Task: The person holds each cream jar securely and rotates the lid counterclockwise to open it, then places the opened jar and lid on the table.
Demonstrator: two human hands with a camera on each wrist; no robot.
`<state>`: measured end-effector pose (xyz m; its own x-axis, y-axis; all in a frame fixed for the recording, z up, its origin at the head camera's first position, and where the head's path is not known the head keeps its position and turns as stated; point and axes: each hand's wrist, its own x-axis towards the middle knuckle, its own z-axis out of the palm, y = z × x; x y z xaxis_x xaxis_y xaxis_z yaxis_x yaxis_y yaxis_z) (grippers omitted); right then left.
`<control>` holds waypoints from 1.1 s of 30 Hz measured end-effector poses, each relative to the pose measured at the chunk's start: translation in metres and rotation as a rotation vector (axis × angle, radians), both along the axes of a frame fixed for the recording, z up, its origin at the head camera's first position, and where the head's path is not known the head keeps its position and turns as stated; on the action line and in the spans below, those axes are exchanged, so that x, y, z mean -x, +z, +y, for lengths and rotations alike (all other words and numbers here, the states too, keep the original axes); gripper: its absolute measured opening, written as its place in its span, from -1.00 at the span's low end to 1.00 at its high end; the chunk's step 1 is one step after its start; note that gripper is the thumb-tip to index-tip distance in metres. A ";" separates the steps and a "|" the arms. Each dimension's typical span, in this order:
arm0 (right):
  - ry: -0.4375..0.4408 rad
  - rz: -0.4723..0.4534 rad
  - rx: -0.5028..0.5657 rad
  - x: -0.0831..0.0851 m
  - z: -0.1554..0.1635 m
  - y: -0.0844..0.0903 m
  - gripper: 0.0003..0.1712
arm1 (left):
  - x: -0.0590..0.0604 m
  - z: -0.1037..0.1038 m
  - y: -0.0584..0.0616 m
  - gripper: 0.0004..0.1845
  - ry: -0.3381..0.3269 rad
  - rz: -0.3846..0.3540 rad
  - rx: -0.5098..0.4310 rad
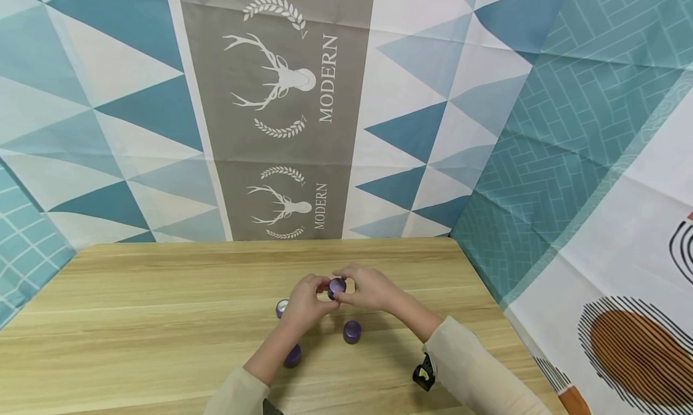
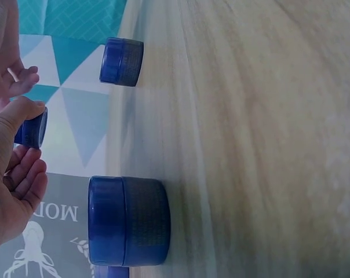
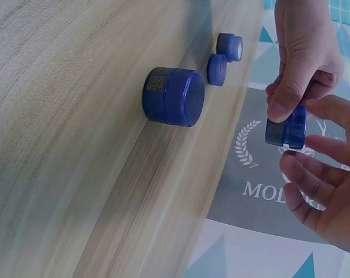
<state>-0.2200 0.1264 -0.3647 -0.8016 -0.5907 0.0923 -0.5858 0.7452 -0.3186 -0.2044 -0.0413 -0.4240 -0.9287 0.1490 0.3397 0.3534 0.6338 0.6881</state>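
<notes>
1. Far left on the pale wood-grain worktop (image 1: 162, 319): a small open purple jar (image 1: 282, 307), white inside. That flat purple disc (image 3: 217, 70) beside it looks like its lid, probably kept close for matching.
2. Next, a capped purple jar (image 1: 292, 356), partly behind the left forearm.
3. Left hand (image 1: 305, 304) pinches the body of a round, glossy purple jar (image 1: 337, 287), raised between both hands, presumably for finger room.
4. Second capped jar (image 1: 352, 331), standing nearer the person.
5. Right hand (image 1: 370, 288) pinches the raised jar's top end, likely countering the left.
</notes>
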 end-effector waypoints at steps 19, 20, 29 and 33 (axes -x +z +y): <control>-0.036 -0.019 -0.008 -0.001 0.001 -0.001 -0.51 | 0.001 0.001 -0.001 -0.63 -0.011 -0.004 -0.004; -0.037 -0.018 -0.008 -0.001 0.001 -0.002 -0.52 | 0.001 0.001 -0.001 -0.63 -0.011 -0.007 -0.005; 0.043 0.010 -0.024 0.000 0.001 -0.001 -0.53 | 0.000 0.001 -0.001 -0.62 -0.007 -0.002 -0.008; -0.003 -0.011 -0.003 -0.001 0.001 -0.002 -0.50 | 0.000 0.001 0.001 -0.60 -0.007 -0.020 -0.011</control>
<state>-0.2195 0.1279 -0.3664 -0.8041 -0.5889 0.0820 -0.5804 0.7477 -0.3226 -0.2042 -0.0403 -0.4230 -0.9343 0.1516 0.3226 0.3436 0.6235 0.7023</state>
